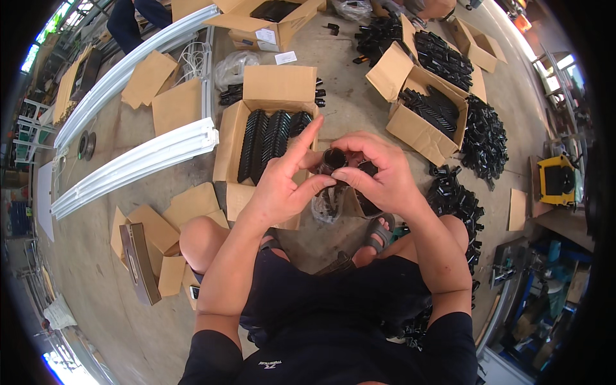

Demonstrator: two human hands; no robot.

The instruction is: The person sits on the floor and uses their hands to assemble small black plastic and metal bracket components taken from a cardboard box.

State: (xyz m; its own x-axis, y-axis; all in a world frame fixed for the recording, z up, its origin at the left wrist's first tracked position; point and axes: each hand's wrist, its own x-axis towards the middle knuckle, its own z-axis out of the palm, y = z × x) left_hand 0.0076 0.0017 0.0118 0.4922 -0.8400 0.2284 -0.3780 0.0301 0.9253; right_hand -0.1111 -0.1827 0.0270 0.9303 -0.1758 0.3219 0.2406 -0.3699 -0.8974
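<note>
Between both hands is a small dark, shiny piece with a rounded, tube-like end [333, 158]. My left hand [289, 183] pinches it from the left, thumb against its lower side and index finger stretched out. My right hand [382, 173] grips it from the right with thumb and curled fingers. Another dark part [367, 169] shows by the right palm; whether that hand holds it I cannot tell. Just beyond the left hand stands an open cardboard box [229, 138], with black ribbed parts [266, 141] stacked in rows. Below the hands lies a clear plastic bag [326, 208] with dark pieces.
At the right, another open box [423, 138] holds black parts, with heaps of loose black parts [484, 138] around it. Long white metal profiles [138, 163] lie at the left. Flattened cardboard [154, 231] is near my left knee. A yellow machine [557, 181] stands far right.
</note>
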